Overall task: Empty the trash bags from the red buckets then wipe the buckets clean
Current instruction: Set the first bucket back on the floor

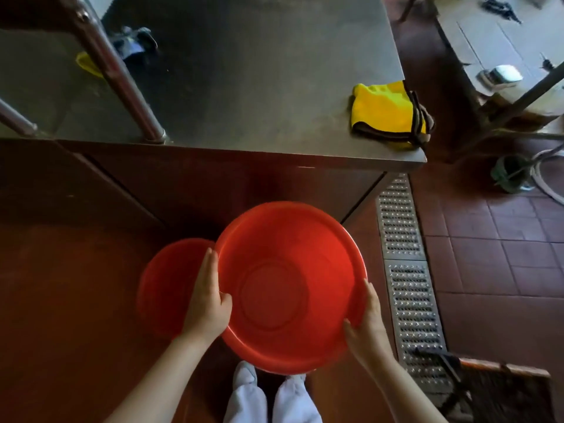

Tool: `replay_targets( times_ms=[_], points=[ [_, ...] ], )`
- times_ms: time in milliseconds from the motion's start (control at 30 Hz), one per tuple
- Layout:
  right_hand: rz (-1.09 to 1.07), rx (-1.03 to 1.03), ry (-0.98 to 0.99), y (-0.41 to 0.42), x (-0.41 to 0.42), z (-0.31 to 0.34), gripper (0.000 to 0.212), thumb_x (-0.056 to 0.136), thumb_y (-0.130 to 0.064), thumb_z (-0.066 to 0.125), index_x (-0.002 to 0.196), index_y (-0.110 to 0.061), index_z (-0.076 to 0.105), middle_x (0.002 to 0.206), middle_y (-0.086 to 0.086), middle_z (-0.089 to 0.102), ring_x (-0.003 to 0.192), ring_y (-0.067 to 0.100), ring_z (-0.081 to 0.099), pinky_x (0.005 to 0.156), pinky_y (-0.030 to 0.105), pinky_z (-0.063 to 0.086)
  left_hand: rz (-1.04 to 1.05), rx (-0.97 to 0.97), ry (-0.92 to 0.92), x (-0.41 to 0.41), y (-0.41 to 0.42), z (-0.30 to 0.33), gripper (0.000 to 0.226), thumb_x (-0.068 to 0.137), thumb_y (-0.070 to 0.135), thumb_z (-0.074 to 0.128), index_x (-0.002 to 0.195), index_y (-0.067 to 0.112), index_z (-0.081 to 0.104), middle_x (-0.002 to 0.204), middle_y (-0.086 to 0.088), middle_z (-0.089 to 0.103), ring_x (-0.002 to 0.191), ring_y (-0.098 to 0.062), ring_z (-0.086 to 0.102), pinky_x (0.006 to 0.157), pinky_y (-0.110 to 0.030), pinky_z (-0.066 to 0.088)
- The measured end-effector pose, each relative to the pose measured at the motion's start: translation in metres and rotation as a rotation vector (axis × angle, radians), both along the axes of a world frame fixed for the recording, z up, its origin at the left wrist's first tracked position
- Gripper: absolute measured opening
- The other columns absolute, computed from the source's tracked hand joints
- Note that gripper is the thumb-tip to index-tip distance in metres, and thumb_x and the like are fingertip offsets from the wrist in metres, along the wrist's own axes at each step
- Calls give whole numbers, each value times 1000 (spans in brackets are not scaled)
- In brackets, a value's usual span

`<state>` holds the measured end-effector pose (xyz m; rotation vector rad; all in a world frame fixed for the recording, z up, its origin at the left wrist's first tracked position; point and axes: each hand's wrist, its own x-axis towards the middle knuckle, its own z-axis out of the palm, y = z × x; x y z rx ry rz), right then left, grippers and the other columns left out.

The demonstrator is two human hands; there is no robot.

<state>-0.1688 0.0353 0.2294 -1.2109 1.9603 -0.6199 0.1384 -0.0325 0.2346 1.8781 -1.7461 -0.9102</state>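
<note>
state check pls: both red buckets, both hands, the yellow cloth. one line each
Large red bucket: held up in both hands, empty, no bag inside.
Second red bucket: lower, to the left, partly hidden; no bag visible.
Left hand: grips the large bucket's left rim.
Right hand: grips its right rim.
Yellow cloth: crumpled on the steel counter, near the corner, untouched.

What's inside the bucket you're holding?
Nothing: the held bucket shows a bare red bottom, no bag. The second bucket behind the left hand is partly covered.
</note>
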Motion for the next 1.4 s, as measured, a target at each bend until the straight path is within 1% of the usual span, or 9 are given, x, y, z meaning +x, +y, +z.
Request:
replay_targets(
  times_ms=[100, 200, 267, 367, 533, 767, 1033, 1200, 1400],
  points=[
    [64, 106, 35, -8, -12, -44, 97, 69, 0, 55, 155, -19, 13, 159, 11, 15, 149, 24, 11, 115, 24, 11, -22, 50, -18, -10, 0, -52, 88, 87, -10, 53, 157, 13, 5, 161, 6, -4, 149, -7, -2, 116, -16, 6],
    [112, 223, 99, -13, -22, -89, 92, 72, -1, 59, 154, -19, 21, 159, 15, 10, 145, 34, 22, 114, 37, 28, -33, 79, -51, -17, -2, -104, 86, 85, -12, 53, 157, 8, 9, 161, 2, -1, 149, -10, -1, 119, -21, 8],
    [160, 262, 129, -14, -29, -120, 83, 74, -5, 63, 150, -18, 33, 158, 18, 12, 139, 39, 34, 108, 39, 37, -59, 83, -68, -20, -7, -137, 87, 84, -13, 52, 157, 8, 10, 163, -4, 1, 149, -14, 1, 120, -30, 14],
    [163, 311, 163, -15, -36, -158, 77, 74, -9, 65, 146, -16, 38, 157, 16, 15, 133, 39, 41, 104, 39, 42, -95, 93, -98, -28, -17, -176, 88, 81, -17, 51, 156, 5, 13, 163, -16, 7, 150, -22, 6, 119, -35, 18],
    [145, 337, 203, -28, -46, -209, 80, 78, -9, 63, 150, -11, 30, 158, 22, 15, 139, 40, 33, 108, 42, 37, -120, 128, -135, -41, -35, -230, 87, 74, -21, 52, 153, -2, 23, 160, -26, 16, 148, -38, 19, 118, -46, 26],
    [203, 380, 301, -67, -63, -269, 82, 84, -17, 60, 154, -13, 17, 161, 19, 6, 146, 36, 22, 109, 40, 34, -162, 211, -181, -55, -66, -291, 77, 88, -7, 54, 156, 13, 24, 165, -14, 1, 150, -31, 17, 117, -36, 31],
    [246, 396, 331, -89, -71, -321, 83, 92, -22, 58, 156, -11, 6, 162, 19, -4, 149, 34, 12, 114, 38, 29, -162, 258, -267, -67, -83, -333, 80, 92, 4, 63, 157, 13, 17, 165, -12, -5, 151, -29, 16, 119, -34, 29],
    [297, 371, 333, -95, -72, -337, 83, 95, -29, 57, 157, -13, 3, 162, 18, -7, 149, 33, 12, 114, 37, 30, -141, 340, -257, -66, -80, -354, 83, 94, 9, 62, 158, 16, 10, 164, -7, -14, 152, -26, 4, 119, -36, 28],
    [368, 382, 386, -92, -78, -340, 82, 97, -35, 54, 157, -12, 3, 162, 21, -8, 147, 37, 18, 114, 38, 29, -217, 333, -368, -63, -75, -353, 79, 99, 30, 54, 159, 17, 4, 163, -10, -18, 152, -27, 7, 118, -35, 28]
  ],
)
